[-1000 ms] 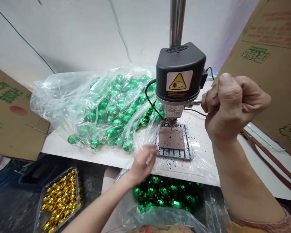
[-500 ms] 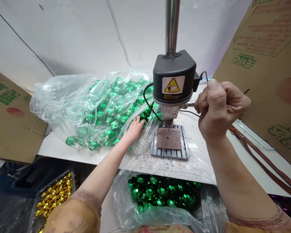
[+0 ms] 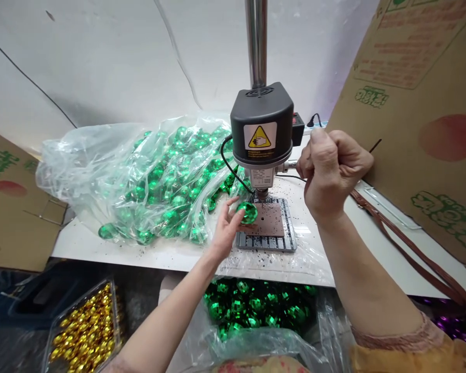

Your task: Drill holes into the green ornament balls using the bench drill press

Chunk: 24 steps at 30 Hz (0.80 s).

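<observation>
A green faceted ball (image 3: 247,213) is in the fingers of my left hand (image 3: 227,228), over the left edge of the brown pad (image 3: 274,228). That pad, with a small dark hole in it, lies on the slotted grey base (image 3: 289,241) of a small drill press (image 3: 262,124). The chuck (image 3: 261,194) points down above the pad. My right hand (image 3: 332,168) is closed around the press's feed handle (image 3: 290,166), right of the motor housing; the fingers hide most of it. A clear plastic bag (image 3: 89,171) of green balls lies left of the press.
More green balls (image 3: 256,305) lie in an open plastic bag below the table edge. A tray (image 3: 114,311) of gold balls stands lower left. Cardboard boxes (image 3: 404,124) flank the table (image 3: 163,259) on both sides. A brown strap (image 3: 407,248) lies right; dark chips litter the table.
My left hand has come out of the bag and moved right and down to the pad, a green ball in its fingers. My right hand stays closed on the handle. The view has shifted slightly.
</observation>
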{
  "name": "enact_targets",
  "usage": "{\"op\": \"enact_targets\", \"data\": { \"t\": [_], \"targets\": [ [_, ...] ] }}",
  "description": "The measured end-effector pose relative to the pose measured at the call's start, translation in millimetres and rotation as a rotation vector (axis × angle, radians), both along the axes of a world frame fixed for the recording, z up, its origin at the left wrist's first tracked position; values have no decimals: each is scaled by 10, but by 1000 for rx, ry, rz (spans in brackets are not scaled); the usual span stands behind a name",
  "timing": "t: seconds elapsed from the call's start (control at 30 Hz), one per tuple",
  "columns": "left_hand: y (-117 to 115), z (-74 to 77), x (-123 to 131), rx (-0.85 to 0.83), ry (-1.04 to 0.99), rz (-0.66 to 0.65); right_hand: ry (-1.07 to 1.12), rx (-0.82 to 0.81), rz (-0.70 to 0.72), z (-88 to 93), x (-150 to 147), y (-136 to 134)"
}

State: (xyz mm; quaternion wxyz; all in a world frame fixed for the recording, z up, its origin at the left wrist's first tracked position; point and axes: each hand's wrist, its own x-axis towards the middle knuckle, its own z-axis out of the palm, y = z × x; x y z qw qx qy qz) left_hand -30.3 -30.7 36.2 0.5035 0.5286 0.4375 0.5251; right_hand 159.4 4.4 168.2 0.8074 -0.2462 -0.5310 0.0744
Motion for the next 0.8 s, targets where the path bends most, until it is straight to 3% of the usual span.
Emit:
{"op": "enact_targets", "data": {
  "t": [0.13, 0.27, 0.67, 0.8],
  "targets": [
    [12, -247, 138, 29, 30, 44, 10, -8, 20, -7, -1, 0],
    [152, -379, 115, 63, 102, 80, -7, -15, 22, -2, 2, -23],
    [271, -495, 284, 132, 129, 31, 5, -33, 47, -4, -15, -60],
    [272, -502, 269, 174, 229, 24, -7, -31, 35, 3, -20, -77]
  ]
}}
